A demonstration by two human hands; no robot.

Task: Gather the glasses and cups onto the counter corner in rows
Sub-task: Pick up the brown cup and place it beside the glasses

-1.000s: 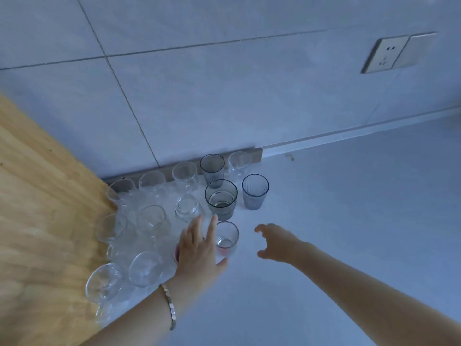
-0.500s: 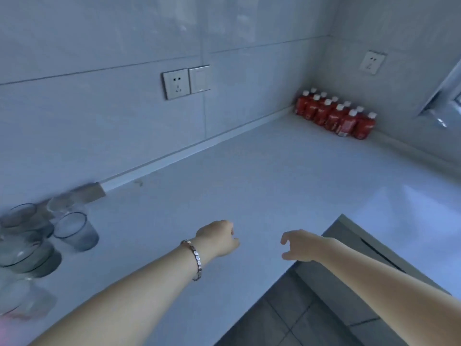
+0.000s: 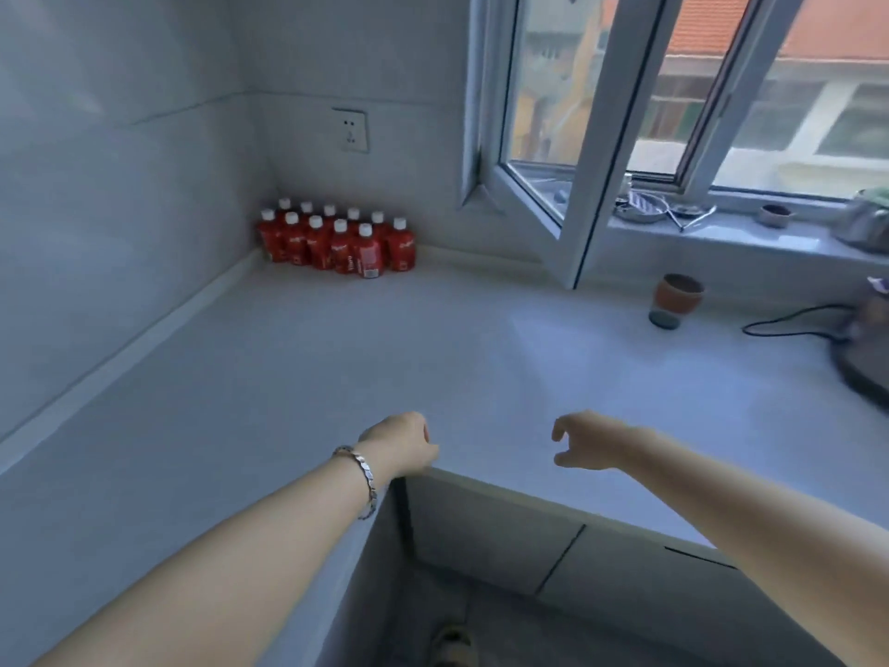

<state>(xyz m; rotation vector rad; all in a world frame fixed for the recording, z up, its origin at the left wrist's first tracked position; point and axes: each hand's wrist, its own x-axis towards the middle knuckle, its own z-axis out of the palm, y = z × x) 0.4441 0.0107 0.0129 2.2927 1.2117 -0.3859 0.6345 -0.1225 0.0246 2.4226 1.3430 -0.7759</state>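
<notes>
A pale grey worktop is seen under an open white window sash, which is taken here as the landmark. Left of the sash, in the far corner of the worktop, red plastic bottles with white caps are packed in two rows; eleven caps are counted. On the wall between the bottles and the sash one white wall socket is set.

Just right of the sash's lower corner, one terracotta-coloured cup with a dark base stands upright on the worktop, apart from everything else. Further right of the sash a black cable runs to a dark round appliance, cut off by the frame edge. On the sill behind the sash one small dark bowl is seen.

Nearer the viewer than the sash, both hands are held over the worktop's front edge. The grip of the left hand, with a silver link bracelet at the wrist, is curled in on itself around nothing. The grip of the right hand is loosely spread, thumb apart from bent fingers, with nothing held. Bare worktop lies between the hands and the cup.
</notes>
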